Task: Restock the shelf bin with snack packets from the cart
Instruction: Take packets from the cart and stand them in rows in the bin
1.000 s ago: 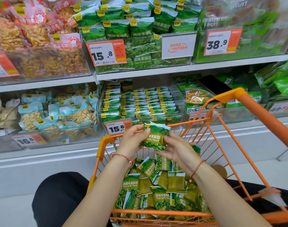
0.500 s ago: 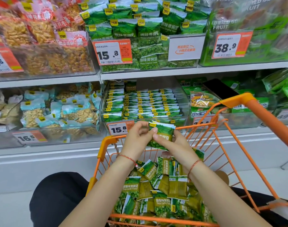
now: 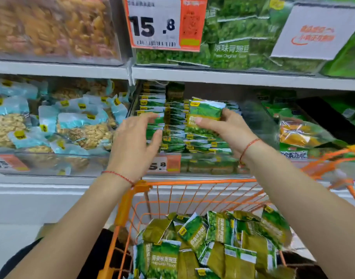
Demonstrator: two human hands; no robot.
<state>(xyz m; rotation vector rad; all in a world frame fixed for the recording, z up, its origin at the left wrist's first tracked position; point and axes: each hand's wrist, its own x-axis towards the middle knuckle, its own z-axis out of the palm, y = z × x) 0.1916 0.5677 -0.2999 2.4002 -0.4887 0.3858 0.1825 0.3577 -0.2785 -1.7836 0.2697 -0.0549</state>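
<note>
While your right hand [image 3: 223,129] pinches green packet [image 3: 206,114] upright over bin [image 3: 253,121], placing step underway. Left hand [image 3: 136,137] spread, empty, beside it. Next: slot packet into rows beneath grip, release. More packets in cart [image 3: 192,182] below.

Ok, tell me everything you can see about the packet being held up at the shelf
The packet is a small green pouch of glossy film with a white band across its top, a yellow logo tab at the upper left corner and pale lettering low on the front. It stands roughly upright, front toward the camera, over the rows of like packets in the bin. The right hand pinches it, thumb across the lower front. The left hand is beside it, apart.
</note>
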